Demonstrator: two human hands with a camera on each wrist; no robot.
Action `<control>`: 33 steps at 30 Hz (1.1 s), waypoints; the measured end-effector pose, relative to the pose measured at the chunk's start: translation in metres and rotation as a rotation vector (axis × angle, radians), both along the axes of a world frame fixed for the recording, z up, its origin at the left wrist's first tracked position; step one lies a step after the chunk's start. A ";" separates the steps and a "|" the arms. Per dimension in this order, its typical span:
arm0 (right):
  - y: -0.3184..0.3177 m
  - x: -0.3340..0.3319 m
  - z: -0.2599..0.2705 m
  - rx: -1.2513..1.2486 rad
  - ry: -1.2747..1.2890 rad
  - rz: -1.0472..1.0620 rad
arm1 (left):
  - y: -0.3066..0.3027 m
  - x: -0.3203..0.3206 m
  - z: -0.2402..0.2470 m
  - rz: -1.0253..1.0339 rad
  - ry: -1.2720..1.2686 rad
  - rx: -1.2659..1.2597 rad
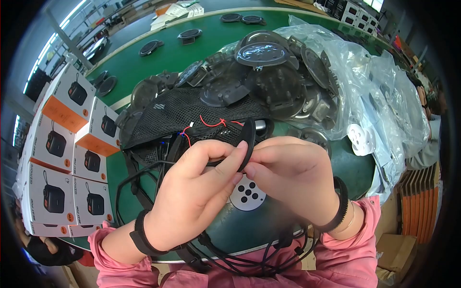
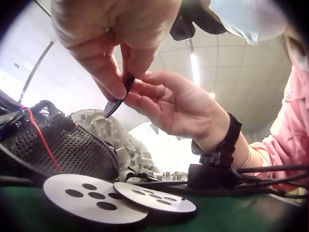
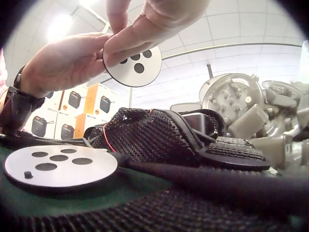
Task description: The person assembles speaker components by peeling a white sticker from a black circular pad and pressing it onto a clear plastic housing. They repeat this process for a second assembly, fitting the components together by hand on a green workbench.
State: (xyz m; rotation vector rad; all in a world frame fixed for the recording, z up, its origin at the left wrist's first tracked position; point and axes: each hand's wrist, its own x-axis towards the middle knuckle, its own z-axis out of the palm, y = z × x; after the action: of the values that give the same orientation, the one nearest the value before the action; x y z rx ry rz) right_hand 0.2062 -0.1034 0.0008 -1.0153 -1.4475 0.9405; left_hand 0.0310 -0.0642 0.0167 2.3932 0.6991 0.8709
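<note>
Between my hands is a thin round disc [image 1: 248,144], held nearly upright. Its black side shows in the head view; the right wrist view shows its white face [image 3: 128,76] with dark round spots. My left hand [image 1: 192,180] pinches the disc between thumb and fingers. From the other side, my right hand [image 1: 300,175] pinches its edge, fingertips lying over the white face. Below them, a white disc [image 1: 247,204] with dark spots lies on the green table. The left wrist view shows two such discs [image 2: 72,205] overlapping there. A small dark bit [image 3: 28,174] sits on one.
A black mesh bag [image 1: 192,113] with red string lies just beyond my hands. Behind it are piled smoky clear plastic housings [image 1: 276,89]. Boxes [image 1: 53,144] are stacked left. Plastic sheeting [image 1: 384,91] and more white discs [image 1: 359,139] are right. Black cables [image 1: 230,261] run along the near edge.
</note>
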 end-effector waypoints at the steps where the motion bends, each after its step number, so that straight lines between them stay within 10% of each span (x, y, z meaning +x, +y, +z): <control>1: 0.000 0.000 -0.001 0.001 0.000 0.000 | -0.001 0.000 0.001 0.005 0.009 -0.026; 33: -0.003 -0.004 0.004 -0.383 0.387 0.011 | 0.001 0.002 -0.002 0.027 0.005 0.027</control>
State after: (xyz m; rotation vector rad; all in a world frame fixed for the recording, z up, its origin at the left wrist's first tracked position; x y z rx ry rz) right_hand 0.2019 -0.1066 0.0049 -1.0264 -0.9714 1.3726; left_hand 0.0325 -0.0635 0.0149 2.4155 0.7275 0.8910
